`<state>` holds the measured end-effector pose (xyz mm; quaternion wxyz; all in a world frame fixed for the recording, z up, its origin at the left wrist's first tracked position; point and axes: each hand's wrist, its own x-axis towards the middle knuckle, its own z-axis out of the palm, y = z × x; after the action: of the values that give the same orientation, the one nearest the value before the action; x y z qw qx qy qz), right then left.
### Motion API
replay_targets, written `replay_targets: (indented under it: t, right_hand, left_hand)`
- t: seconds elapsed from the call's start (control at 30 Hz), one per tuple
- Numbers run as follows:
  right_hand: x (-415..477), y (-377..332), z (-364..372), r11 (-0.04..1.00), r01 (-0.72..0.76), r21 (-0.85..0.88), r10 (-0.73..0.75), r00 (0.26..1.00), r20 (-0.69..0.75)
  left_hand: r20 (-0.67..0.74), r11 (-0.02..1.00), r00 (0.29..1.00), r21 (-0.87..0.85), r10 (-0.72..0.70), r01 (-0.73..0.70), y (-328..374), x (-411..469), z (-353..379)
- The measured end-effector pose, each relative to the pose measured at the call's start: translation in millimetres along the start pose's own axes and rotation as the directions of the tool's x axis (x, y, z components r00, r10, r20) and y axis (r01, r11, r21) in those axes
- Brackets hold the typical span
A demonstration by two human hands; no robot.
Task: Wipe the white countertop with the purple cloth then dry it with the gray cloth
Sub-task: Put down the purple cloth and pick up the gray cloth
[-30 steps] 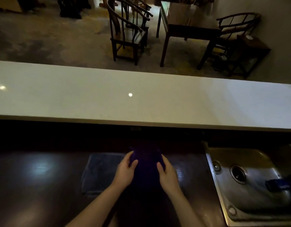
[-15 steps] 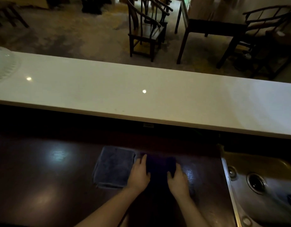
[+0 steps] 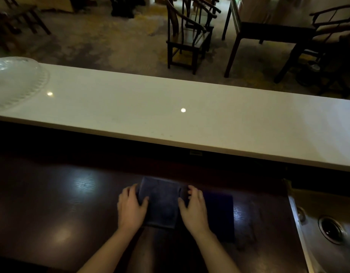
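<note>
A folded gray cloth (image 3: 162, 203) lies flat on the dark wooden lower counter (image 3: 57, 209). My left hand (image 3: 130, 207) grips its left edge, thumb on top. My right hand (image 3: 193, 209) grips its right edge, fingers curled. Just right of that hand, the folded purple cloth (image 3: 219, 213) lies flat beside the gray one, with no hand on it. The long white countertop (image 3: 189, 111) runs across the view above and behind the cloths, glossy with two light reflections.
A clear glass dish (image 3: 14, 81) sits at the white countertop's far left end. A steel sink (image 3: 327, 233) with a drain is set into the lower counter at the right. Dark wooden chairs (image 3: 188, 36) and a table (image 3: 268, 26) stand beyond the counter.
Both hands have left the purple cloth and moved left onto the gray cloth. The view has shifted left, bringing the glass dish into sight.
</note>
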<state>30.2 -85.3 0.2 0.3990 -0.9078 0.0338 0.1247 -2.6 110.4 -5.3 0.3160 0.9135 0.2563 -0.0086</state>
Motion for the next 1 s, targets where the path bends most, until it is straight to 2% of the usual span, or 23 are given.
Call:
replay_targets:
  t: [0.13, 0.23, 0.37, 0.47, 0.63, 0.73, 0.8, 0.9, 1.0]
  right_hand:
    - [1.4, -23.8, 29.9, 0.994, -0.112, -0.019, 0.113, 0.988, 0.102]
    - [5.7, -32.6, 40.8, 0.968, -0.251, 0.024, 0.247, 0.964, 0.100]
    - [17.3, -35.3, 45.2, 0.862, -0.448, 0.238, 0.421, 0.893, 0.157]
    - [20.6, -34.2, 46.5, 0.762, -0.518, 0.388, 0.457, 0.855, 0.244]
    - [12.8, -38.6, 41.3, 0.588, -0.570, 0.574, 0.411, 0.821, 0.396]
    - [2.7, -50.2, 27.5, 0.501, -0.557, 0.663, 0.328, 0.831, 0.450]
    - [-4.2, -58.8, 13.8, 0.463, -0.515, 0.721, 0.249, 0.857, 0.452]
    - [-13.2, -69.6, -9.9, 0.460, -0.428, 0.778, 0.133, 0.900, 0.416]
    - [-19.7, -81.7, -34.9, 0.479, -0.340, 0.810, 0.057, 0.932, 0.357]
  left_hand:
    - [0.126, 0.992, 0.985, -0.019, -0.120, 0.124, -17.1, 8.6, -6.8]
    - [0.179, 0.986, 0.970, 0.002, -0.162, 0.164, -17.9, 14.9, -4.2]
    - [0.286, 0.962, 0.930, -0.076, -0.231, 0.263, -16.9, 25.0, -0.5]
    - [0.310, 0.939, 0.912, -0.126, -0.269, 0.320, -17.7, 29.2, 1.2]
    - [0.373, 0.924, 0.890, -0.167, -0.263, 0.344, -23.3, 34.0, 2.2]
    - [0.450, 0.880, 0.869, -0.301, -0.209, 0.367, -22.8, 33.1, -1.9]
    - [0.489, 0.793, 0.859, -0.459, -0.151, 0.400, -18.2, 31.1, -9.6]
    - [0.525, 0.629, 0.850, -0.652, -0.027, 0.423, -3.0, 26.1, -26.5]
    - [0.490, 0.525, 0.864, -0.768, 0.115, 0.366, 18.9, 19.8, -45.2]
